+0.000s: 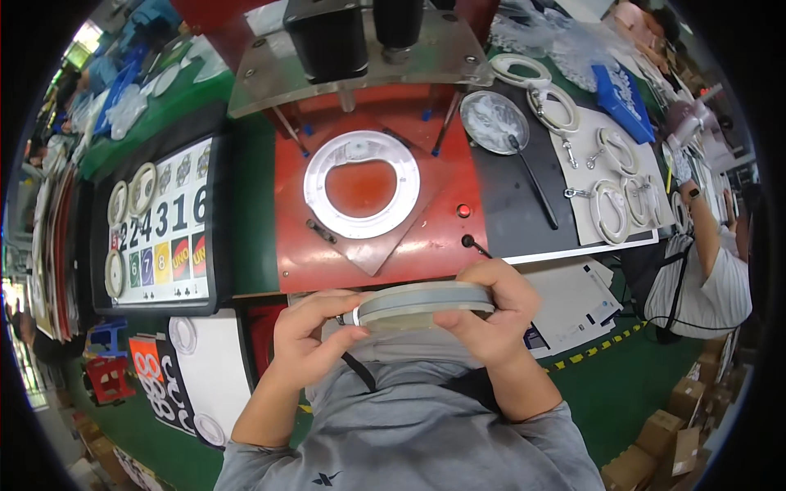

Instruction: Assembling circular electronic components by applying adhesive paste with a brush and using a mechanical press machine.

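Observation:
Between my two hands, in front of my chest, is a round pale disc-shaped part [422, 301] seen nearly edge-on, with a grey band round its rim. My left hand [315, 337] pinches its left end, where a white piece and a small dark metal fitting show. On the right end, my right hand [495, 311] grips with the thumb below and fingers above. Just beyond my hands, a white ring-shaped fixture [321, 194] lies on the red base [315, 266] of a press. Above it hangs the press's clear plate [270, 86] with black cylinders.
Right of the press lie a round dish [483, 123] of white paste with a black-handled brush [536, 188], and several pale rings with metal clasps [610, 214]. A black-framed board [155, 237] with numbers stands left. A co-worker [696, 278] sits at the far right.

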Available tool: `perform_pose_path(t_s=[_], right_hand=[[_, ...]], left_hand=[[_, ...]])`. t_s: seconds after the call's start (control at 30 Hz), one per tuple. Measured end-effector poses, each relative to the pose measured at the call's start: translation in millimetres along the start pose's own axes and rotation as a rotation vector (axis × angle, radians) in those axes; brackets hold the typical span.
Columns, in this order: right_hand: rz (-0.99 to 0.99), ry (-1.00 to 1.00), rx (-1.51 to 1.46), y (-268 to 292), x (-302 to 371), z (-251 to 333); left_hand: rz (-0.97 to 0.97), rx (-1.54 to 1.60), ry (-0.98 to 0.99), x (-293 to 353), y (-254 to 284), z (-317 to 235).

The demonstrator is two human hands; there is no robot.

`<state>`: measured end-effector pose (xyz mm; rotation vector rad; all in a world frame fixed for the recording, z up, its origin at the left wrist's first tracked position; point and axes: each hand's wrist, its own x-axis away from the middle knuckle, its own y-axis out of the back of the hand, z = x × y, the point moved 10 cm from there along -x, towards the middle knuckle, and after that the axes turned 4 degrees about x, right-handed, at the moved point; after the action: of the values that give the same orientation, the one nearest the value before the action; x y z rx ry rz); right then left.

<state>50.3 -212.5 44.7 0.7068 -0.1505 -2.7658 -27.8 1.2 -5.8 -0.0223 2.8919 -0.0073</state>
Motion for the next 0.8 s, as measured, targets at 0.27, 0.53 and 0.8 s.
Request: perform_pose_path(t_s=[0.27, 0.53, 0.8], right_hand=[[-0.118, -0.212, -0.139, 61.2, -39.2, -59.5], [-0.122, -0.421, 1.061, 147.6, -38.0, -144.3], [-0.337, -0.162, 0.904, 142.2, -83.1, -117.9]], left_hand=[[-0.111, -0.019, 0.202, 5.6, 24.4, 29.3], [-0.145, 0.151, 0.276, 10.0, 28.8, 49.3], [-0.1, 0.174, 0.274, 7.6, 29.8, 52.2]])
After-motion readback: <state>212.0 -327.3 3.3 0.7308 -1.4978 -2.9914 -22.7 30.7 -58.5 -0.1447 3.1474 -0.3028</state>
